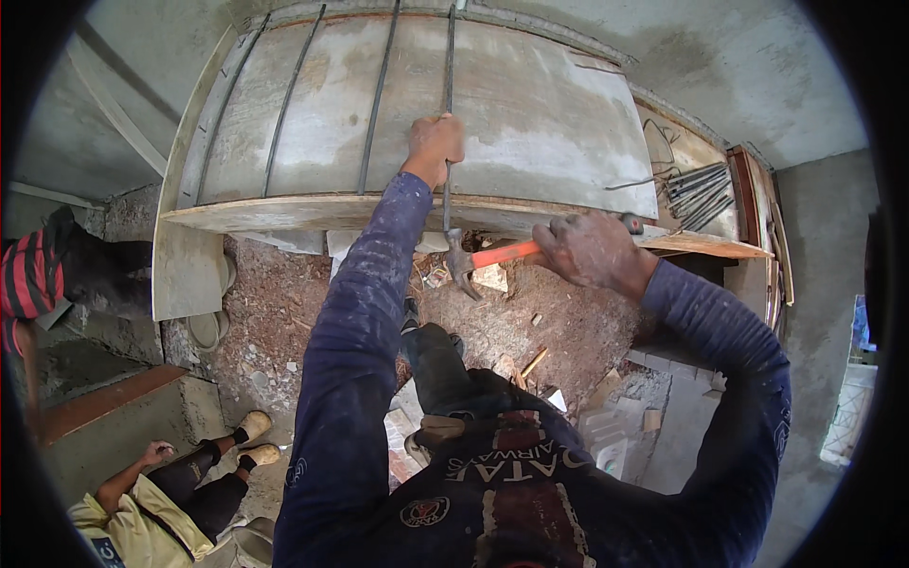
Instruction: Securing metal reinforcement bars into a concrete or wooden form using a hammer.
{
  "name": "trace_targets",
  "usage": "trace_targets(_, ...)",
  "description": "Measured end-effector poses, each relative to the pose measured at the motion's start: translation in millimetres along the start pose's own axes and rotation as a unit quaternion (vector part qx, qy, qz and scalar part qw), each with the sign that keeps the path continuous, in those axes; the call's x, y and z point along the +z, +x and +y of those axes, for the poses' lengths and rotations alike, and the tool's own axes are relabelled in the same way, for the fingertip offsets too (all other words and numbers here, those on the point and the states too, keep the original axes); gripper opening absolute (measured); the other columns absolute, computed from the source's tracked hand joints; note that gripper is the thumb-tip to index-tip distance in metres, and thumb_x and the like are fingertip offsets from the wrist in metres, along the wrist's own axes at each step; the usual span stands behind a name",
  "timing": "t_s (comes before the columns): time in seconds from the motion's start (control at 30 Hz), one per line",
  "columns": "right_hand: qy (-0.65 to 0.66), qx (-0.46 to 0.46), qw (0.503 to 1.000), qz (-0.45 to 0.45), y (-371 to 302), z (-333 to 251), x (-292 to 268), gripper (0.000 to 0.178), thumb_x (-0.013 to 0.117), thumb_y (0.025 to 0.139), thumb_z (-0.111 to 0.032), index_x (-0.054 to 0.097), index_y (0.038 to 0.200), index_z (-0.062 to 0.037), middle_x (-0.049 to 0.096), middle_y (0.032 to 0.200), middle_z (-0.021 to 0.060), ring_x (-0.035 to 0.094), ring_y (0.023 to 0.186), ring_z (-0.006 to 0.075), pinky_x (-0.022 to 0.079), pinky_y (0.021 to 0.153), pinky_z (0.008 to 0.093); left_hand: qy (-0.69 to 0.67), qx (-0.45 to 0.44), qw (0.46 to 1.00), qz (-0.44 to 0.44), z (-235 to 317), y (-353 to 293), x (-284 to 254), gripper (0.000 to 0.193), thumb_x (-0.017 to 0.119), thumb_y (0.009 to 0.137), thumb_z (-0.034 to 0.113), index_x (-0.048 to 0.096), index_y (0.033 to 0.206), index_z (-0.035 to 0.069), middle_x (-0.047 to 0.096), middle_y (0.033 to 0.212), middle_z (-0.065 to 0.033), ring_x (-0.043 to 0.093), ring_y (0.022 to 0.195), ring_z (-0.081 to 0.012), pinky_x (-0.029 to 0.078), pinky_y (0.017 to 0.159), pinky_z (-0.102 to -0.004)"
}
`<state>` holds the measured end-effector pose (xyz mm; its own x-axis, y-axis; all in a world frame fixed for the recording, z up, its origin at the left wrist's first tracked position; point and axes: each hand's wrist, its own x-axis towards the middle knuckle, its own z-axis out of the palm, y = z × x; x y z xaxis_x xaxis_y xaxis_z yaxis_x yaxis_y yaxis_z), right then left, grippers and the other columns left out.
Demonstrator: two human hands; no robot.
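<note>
My feed shows a dull metal-headed, orange-handled claw hammer (497,254), thin dark matt-metal rods (296,95), a long matt wooden plank (312,214).

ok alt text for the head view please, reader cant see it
A person's left hand grips a dark rod lying across a grey board, while the right hand holds an orange-handled hammer, its head by the rod's near end. Three similar rods lie left, a rod bundle right. Two other people appear at left.
</note>
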<state>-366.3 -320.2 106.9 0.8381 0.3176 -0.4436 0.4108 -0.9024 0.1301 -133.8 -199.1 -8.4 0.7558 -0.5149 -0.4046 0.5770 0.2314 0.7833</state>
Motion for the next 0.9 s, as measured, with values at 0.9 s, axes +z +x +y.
trace_targets(0.9,0.072,-0.194,0.978,-0.03,-4.3,-6.1,-2.9,0.041,0.038,0.104,-0.044,0.053,0.099,-0.006,0.06,0.069,0.008,0.066,0.058,0.0223,0.053,0.045,0.0386,-0.035,-0.039,0.998,-0.026,5.4,7.1,2.3,0.019,0.044,0.1,0.007,0.052,0.085,-0.002,0.048,0.068,-0.0044,0.04,0.05,-0.0123,0.032,0.041,-0.0289)
